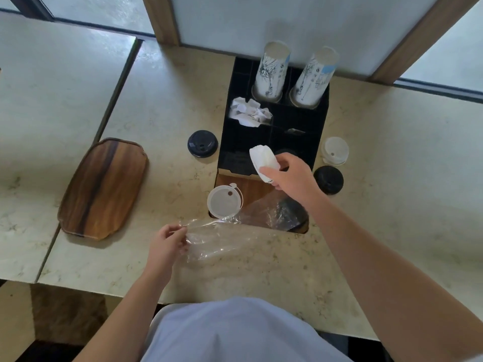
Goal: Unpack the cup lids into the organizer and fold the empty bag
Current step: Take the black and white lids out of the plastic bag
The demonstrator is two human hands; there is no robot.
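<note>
Lids (264, 163) in right hand (290, 176) over organizer (317, 121).

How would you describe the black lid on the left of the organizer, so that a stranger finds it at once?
Start from the black organizer with two tall paper cup stacks at its back. Just off its left wall, alone on the pale counter, lies the black lid. The other black lid sits on the right side, beside a white lid.

Soft daylight from windows, faint shadows, wide-angle edge distortion
</note>
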